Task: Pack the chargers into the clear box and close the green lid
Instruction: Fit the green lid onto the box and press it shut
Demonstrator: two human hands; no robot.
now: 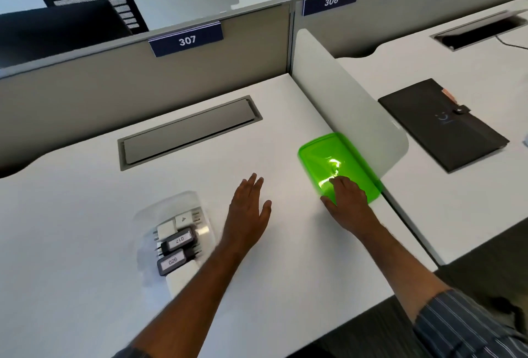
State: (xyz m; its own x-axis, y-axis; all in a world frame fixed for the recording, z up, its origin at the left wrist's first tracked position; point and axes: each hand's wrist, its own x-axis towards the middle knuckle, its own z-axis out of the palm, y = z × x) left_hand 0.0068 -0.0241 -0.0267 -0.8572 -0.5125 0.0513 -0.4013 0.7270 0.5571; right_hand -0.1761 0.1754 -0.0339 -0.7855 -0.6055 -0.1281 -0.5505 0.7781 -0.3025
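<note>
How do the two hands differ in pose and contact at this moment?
The left hand is flat with fingers extended, over bare desk right of the clear box, holding nothing; whether it touches the desk is unclear. The right hand has its fingers bent down on the near end of the green lid, which lies against the divider. Both are bare and palm down.

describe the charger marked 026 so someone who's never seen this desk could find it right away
On the white desk under the 307 sign, look at the clear box near the front edge, left of the left hand. Several chargers lie inside; it is the dark one nearest the person. Its white label reads 026, while the dark charger behind it reads 017 and the others are white.
</note>
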